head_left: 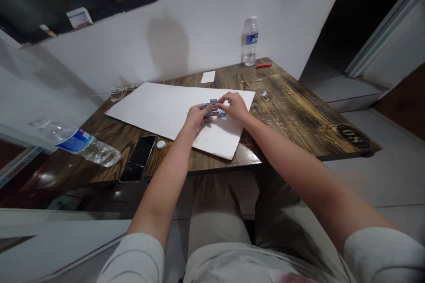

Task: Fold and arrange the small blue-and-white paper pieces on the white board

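Observation:
Over the right part of a white board (159,106), my two hands are close together. My left hand (196,118) is closed on a small cluster of blue-grey patterned pieces (207,109), whose exact shape is too small to make out. My right hand (235,105) has its thumb and index finger pinched at the right edge of that cluster. More blue-grey pieces (221,113) show just below the right fingers, above or on the board; which of the two I cannot tell.
A phone (138,158), a white cap (161,144) and a lying water bottle (83,142) are at the left. An upright bottle (250,42), a red object (264,65) and a paper slip (208,77) are farther back. Scraps dot the wooden table (299,115).

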The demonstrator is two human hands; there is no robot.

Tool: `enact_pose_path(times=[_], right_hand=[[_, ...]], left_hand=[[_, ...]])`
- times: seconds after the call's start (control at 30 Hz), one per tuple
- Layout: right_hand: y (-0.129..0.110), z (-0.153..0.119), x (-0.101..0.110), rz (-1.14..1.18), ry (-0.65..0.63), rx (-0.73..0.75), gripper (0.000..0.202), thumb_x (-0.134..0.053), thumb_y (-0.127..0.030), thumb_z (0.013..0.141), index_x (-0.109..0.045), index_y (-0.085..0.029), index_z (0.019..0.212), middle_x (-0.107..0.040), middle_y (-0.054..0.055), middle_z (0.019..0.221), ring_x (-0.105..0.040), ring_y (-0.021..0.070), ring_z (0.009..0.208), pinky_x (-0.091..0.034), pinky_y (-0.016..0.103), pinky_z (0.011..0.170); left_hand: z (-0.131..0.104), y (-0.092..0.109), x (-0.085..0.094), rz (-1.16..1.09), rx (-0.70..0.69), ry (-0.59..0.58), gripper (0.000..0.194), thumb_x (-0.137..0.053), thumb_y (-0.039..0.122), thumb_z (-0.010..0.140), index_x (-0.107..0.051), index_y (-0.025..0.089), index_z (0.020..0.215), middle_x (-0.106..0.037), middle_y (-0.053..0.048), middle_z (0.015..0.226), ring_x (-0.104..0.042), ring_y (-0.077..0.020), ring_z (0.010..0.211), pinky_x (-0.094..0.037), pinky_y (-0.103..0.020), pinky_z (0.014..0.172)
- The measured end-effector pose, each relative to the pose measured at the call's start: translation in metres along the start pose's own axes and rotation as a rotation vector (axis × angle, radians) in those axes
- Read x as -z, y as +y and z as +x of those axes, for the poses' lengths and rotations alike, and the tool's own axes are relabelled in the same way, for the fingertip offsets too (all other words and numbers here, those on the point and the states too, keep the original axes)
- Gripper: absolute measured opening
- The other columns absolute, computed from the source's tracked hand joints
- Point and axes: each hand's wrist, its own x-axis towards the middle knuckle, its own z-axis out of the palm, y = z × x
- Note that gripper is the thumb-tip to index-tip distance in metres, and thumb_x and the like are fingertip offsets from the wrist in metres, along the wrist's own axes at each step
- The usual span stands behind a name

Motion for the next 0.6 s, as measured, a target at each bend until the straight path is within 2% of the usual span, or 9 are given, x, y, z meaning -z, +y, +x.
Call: enact_pose_path(times=[0.13,0.27,0.33,0.47,0.6], right_hand=[[0.0014,0.0022,-0.0009,0.057,0.024,-0.061,0.014,-0.063,-0.031,0.082,-0.068,-0.019,0.078,-0.066,0.004,0.086,-0.053,0.0184,0.081,-0.037,0.03,0.078],[0.0016,0.0026,-0.0009,0.116,0.063,-0.142,0.013,-0.059,-0.031,0.08,-0.063,-0.019,0.076,-0.064,0.001,0.079,-0.052,0.0168,0.074,-0.036,0.027,0.07],[-0.0004,0.0017,0.0001,0.138,0.087,-0.15,0.011,-0.057,-0.028,0.078,-0.06,-0.019,0.073,-0.062,0.0,0.076,-0.051,0.0159,0.071,-0.036,0.027,0.069],[-0.0038,0.0007,0.0026,0.19,0.131,-0.166,0.007,-0.055,-0.024,0.073,-0.054,-0.02,0.068,-0.059,-0.001,0.071,-0.049,0.0141,0.068,-0.036,0.026,0.068],[0.0009,0.0036,0.0017,0.217,0.176,-0.209,0.007,-0.054,-0.026,0.072,-0.053,-0.02,0.068,-0.057,-0.001,0.071,-0.048,0.0141,0.069,-0.037,0.026,0.068]], left_hand=[[-0.0012,0.0025,-0.0027,-0.051,0.032,-0.052,0.022,-0.07,0.031,0.084,-0.069,0.01,0.092,-0.074,-0.013,0.09,-0.072,-0.0167,0.076,-0.055,-0.02,0.057],[-0.0003,0.004,-0.0016,-0.131,0.0,-0.045,0.016,-0.067,0.021,0.086,-0.067,0.012,0.099,-0.074,-0.012,0.098,-0.072,-0.0169,0.086,-0.058,-0.024,0.069],[0.0002,0.0034,-0.0004,-0.131,-0.023,-0.023,0.021,-0.07,0.018,0.082,-0.067,0.013,0.102,-0.074,-0.011,0.1,-0.072,-0.0165,0.087,-0.058,-0.025,0.072],[0.0021,0.0003,0.0016,-0.018,-0.085,0.091,0.029,-0.078,0.022,0.073,-0.069,0.014,0.1,-0.074,-0.01,0.094,-0.071,-0.0166,0.081,-0.056,-0.024,0.065],[0.0069,-0.0031,0.0044,0.22,-0.218,0.264,0.022,-0.082,0.021,0.065,-0.074,0.015,0.085,-0.073,-0.006,0.078,-0.068,-0.016,0.075,-0.052,-0.023,0.064]])
